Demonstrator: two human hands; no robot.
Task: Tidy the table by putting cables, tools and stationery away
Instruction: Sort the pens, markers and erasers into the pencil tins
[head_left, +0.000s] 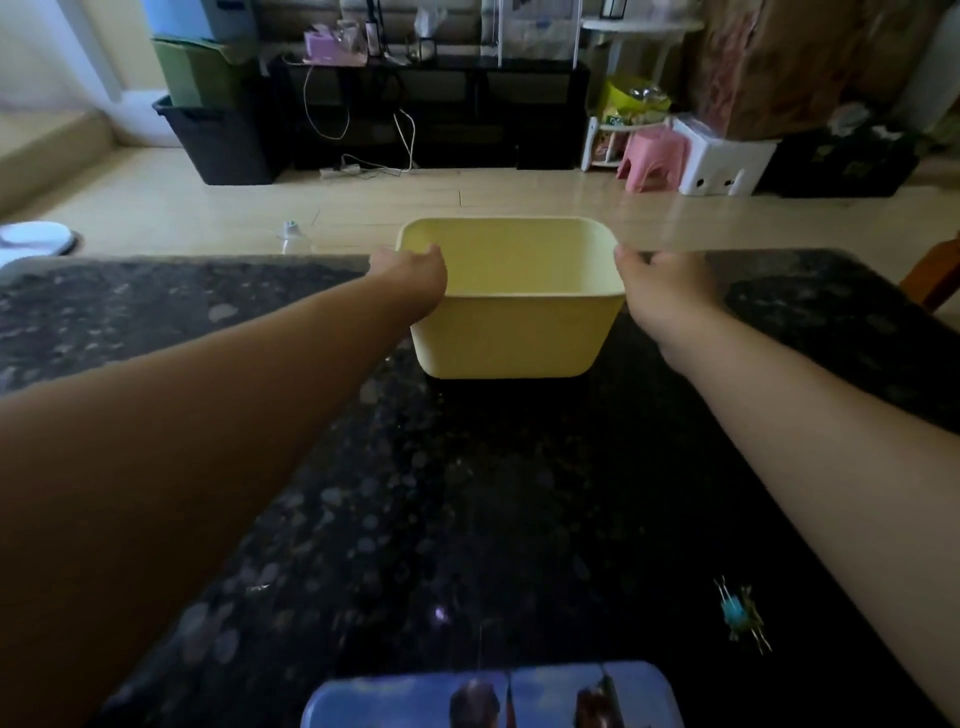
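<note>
Spanning the view, the speckled stone table (467, 493) looks polished and slick, so the yellow tub (519, 338) at its far edge should slide evenly if both sides are pulled together. It is smooth matte plastic, round-cornered. The left hand (410, 270) hooks the left rim; the right hand (670, 291) meets the right rim, grasp unclear. A tiny turquoise trinket (737, 616) lies near-right.
</note>
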